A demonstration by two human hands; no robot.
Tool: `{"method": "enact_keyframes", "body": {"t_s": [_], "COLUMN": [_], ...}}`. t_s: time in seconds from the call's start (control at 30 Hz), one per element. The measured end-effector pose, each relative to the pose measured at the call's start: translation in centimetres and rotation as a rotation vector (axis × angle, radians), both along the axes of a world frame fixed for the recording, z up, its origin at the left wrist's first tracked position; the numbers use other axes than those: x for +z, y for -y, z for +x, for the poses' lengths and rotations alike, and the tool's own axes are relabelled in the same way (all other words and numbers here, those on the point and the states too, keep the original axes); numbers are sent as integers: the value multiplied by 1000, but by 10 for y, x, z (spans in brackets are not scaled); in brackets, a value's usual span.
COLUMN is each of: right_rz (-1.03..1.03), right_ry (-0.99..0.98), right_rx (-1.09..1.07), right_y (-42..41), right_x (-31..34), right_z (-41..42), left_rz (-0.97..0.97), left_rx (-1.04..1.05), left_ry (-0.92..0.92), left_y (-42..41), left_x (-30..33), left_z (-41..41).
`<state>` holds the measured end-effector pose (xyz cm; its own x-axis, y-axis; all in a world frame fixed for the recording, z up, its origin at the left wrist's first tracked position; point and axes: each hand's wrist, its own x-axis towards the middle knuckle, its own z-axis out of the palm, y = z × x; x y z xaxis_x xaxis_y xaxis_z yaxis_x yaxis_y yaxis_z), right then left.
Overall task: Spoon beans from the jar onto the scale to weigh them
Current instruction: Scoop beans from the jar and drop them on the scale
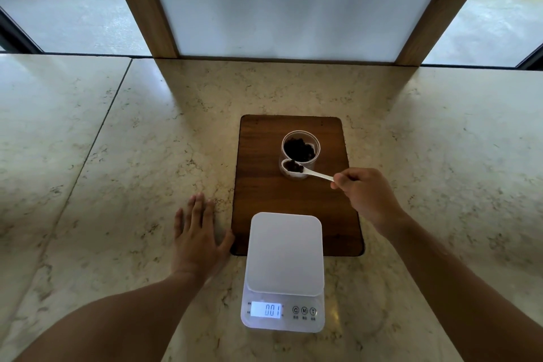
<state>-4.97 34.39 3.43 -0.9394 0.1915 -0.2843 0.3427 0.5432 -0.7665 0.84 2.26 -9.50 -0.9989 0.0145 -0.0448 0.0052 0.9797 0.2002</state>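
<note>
A clear jar (315, 146) with dark beans (300, 149) stands on a dark wooden board (264, 173). My right hand (365, 197) pinches the handle of a white spoon (316, 174); its bowl holds dark beans and hovers at the jar's near rim. A white digital scale (284, 253) sits at the board's near edge, its platform bare and its lit display reading 001. My left hand (197, 233) lies flat on the counter, fingers spread, its thumb touching the board's left edge.
The marble counter (117, 156) stretches wide on both sides. A frosted panel in a wooden frame (141, 3) rises at the back, with windows on either side.
</note>
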Motion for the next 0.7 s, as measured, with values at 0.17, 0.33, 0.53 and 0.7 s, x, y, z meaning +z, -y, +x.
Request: {"method": "enact_keyframes", "body": {"t_s": [0.17, 0.33, 0.53, 0.7], "right_rz": [-4, -28, 17, 45], "right_ry": [7, 45, 59, 31], "right_rx": [72, 115, 175, 201], "right_y": [-1, -3, 3, 7], "right_x": [-9, -20, -30, -42], "right_z": [26, 54, 84, 100], "left_rz": [15, 23, 18, 17], "left_rx": [0, 8, 3, 7], "left_ry": [-12, -10, -21, -30], "left_y": [0, 0, 1, 2], "left_x": [0, -1, -3, -6], "left_z": [0, 0, 0, 0]}}
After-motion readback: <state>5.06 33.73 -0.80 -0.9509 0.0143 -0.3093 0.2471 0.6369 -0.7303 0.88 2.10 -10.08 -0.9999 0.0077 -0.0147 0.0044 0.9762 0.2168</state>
